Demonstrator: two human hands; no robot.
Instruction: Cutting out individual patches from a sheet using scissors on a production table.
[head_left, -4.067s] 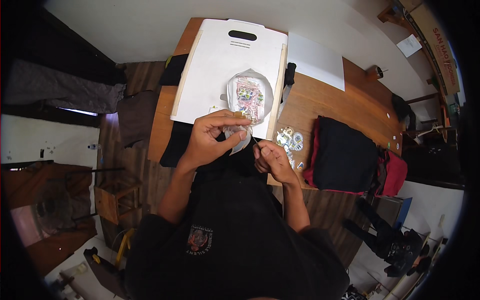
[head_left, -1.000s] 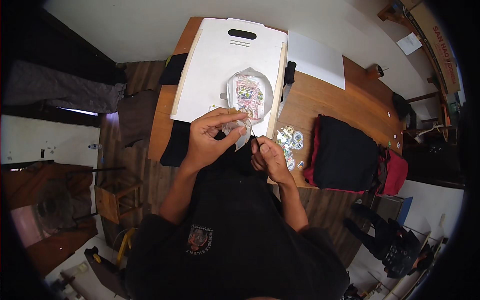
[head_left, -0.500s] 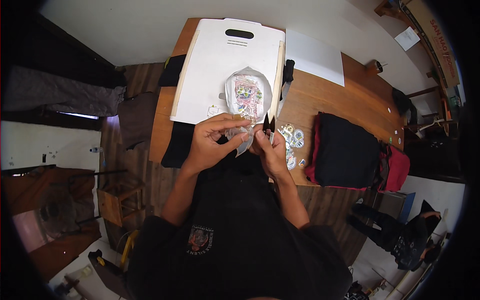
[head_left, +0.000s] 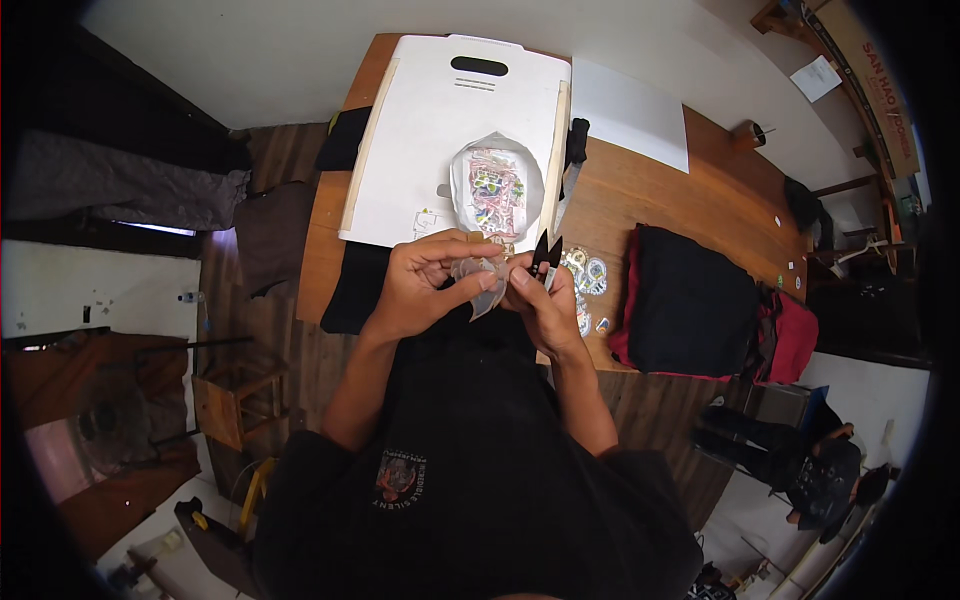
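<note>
L. hand (head_left: pixel 425 280) pinches thin, whitish, translucent curved sheet (head_left: pixel 483 298) at its fingertips' right, long axis approx. fore-aft; R. hand (head_left: pixel 548 310), adj. sheet's right edge, grips black twin-pointed snips (head_left: pixel 540 254), blades fwd.

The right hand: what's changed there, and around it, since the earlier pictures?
The right hand has moved forward and inward, its fingertips now at the edge of the pale piece. The dark snips it holds have swung to point up, away from that piece. Another person has shifted position. The left hand keeps holding the piece; the round container stayed put.
</note>
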